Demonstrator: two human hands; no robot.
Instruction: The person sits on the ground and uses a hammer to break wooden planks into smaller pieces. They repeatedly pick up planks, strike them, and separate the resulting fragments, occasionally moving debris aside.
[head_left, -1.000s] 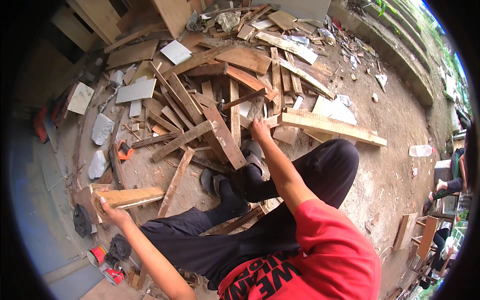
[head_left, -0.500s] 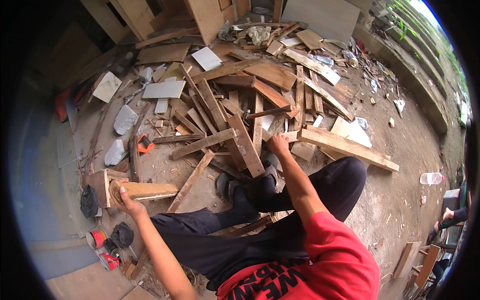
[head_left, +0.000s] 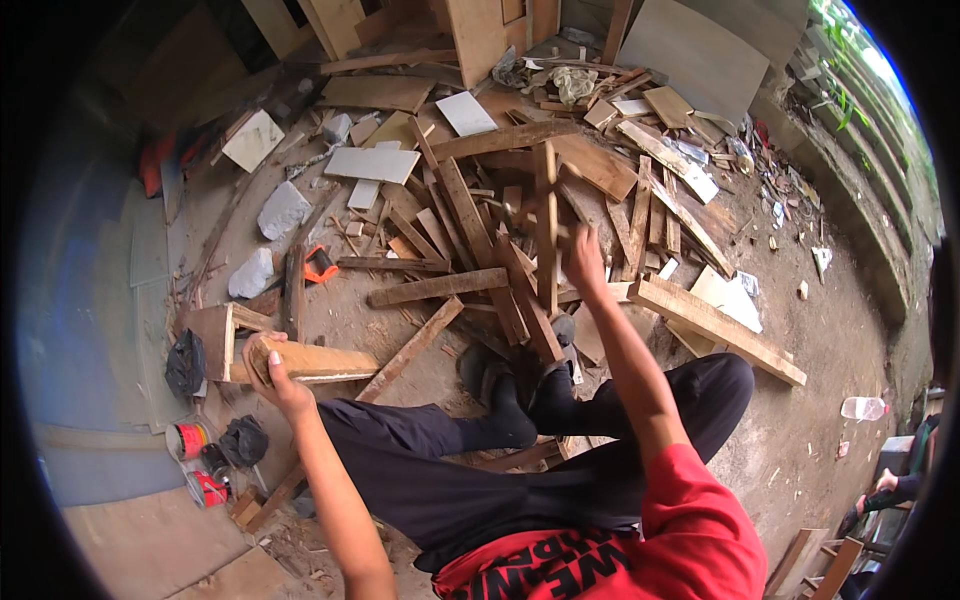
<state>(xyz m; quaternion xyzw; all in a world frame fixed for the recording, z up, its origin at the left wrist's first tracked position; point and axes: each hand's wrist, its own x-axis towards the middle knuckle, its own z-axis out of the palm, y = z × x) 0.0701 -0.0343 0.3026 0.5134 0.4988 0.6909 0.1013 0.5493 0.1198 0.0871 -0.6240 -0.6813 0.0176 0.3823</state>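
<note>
At the lower left, my left hand (head_left: 280, 378) is wrapped round the near end of a thick, tapering wood block (head_left: 325, 362). The block lies against an open wooden box (head_left: 210, 338), its other end near a narrow plank (head_left: 412, 350). My right hand (head_left: 584, 262) is raised over the wood pile with its fingers closed; blur hides what they hold. Just left of it, a long board (head_left: 547, 225) stands out lengthwise from the pile. Beside that board is a small blurred shape with a rounded end, too unclear to name.
Loose planks and a pale beam (head_left: 715, 328) lie around my feet. An orange-handled tool (head_left: 320, 264) and white chunks (head_left: 285, 210) are at left. Red tins (head_left: 187, 441) and a black bag (head_left: 243, 440) sit lower left, a plastic bottle (head_left: 864, 408) at right. Another person's hand (head_left: 886, 481) shows at the right edge.
My right hand has lifted up and away from the low pieces by my feet. The long board near it has shifted upward. My left hand keeps its hold; the whole view has shifted slightly.
</note>
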